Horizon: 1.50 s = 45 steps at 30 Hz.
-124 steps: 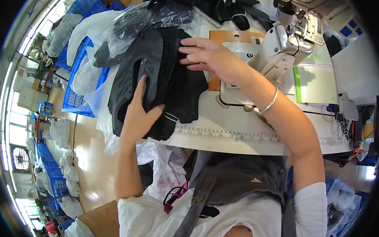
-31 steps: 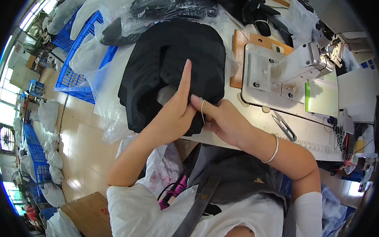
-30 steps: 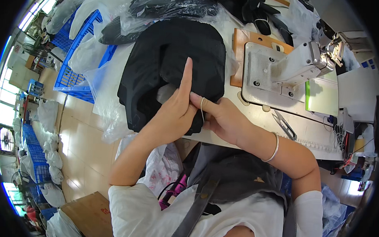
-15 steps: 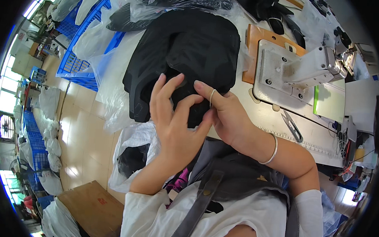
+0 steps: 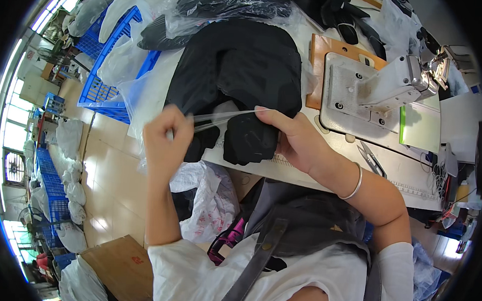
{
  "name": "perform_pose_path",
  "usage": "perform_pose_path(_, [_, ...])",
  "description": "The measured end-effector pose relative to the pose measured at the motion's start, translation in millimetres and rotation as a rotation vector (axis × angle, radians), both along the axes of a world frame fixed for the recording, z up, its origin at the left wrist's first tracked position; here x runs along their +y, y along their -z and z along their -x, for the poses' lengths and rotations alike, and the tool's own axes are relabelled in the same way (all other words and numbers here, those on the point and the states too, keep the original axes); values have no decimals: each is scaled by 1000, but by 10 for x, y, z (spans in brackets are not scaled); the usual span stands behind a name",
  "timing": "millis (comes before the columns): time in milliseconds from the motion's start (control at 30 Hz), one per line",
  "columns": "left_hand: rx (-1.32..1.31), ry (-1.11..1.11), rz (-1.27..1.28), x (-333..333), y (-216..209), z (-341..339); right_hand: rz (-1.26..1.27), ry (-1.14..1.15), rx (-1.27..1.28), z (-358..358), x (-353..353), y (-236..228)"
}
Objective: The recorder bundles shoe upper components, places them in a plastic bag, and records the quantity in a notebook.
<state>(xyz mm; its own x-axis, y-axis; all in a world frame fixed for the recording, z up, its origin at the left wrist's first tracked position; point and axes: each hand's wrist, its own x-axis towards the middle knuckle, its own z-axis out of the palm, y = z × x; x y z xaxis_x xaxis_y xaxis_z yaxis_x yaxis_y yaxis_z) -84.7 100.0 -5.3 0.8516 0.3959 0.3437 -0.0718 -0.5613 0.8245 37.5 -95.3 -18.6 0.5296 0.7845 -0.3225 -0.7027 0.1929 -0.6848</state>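
Observation:
A pale rubber band [image 5: 221, 117] is stretched in thin strands between my two hands, over the front of black fabric pieces [image 5: 260, 61] piled on the table. My left hand [image 5: 170, 135], blurred by motion, is closed on the band's left end. My right hand [image 5: 300, 139] pinches the other end near the thumb tip, its curled fingers partly hidden beside a folded black piece [image 5: 249, 137]. A gap shows between this folded piece and the black piece to its left.
A sewing machine [image 5: 392, 89] stands on the right, with thread snips [image 5: 372, 159] on the table [image 5: 314, 171] before it. Blue crates [image 5: 102, 87] and plastic bags are at the left. Below the table edge sits a white bag [image 5: 212, 202]; a cardboard box [image 5: 117, 268] stands lower left.
My left hand has moved left from beside my right hand and closed, drawing the band out long. Earlier the band was a small loop at my right thumb.

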Motion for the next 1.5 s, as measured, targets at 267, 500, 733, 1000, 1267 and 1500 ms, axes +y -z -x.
perform_pose_path(267, [13,118,273,-202,-406,-814,-17,-4,-24,18,-18,99])
perform_pose_path(500, [329,720,513,-99,-633,-607,-8,13,-6,-44,-62,151])
perform_pose_path(733, [-165,430,73,-423,-475,-775,1,38,-33,-23,-47,131])
perform_pose_path(1000, [-149,267,231,-546,-466,-1079,168,44,-110,-66,-121,79])
perform_pose_path(1267, [245,501,-42,-471,-427,-1190,992,37,-1838,23,-223,-105])
perform_pose_path(1500, [212,421,-110,-589,-479,-1118,273,229,-1229,-157,-134,-65])
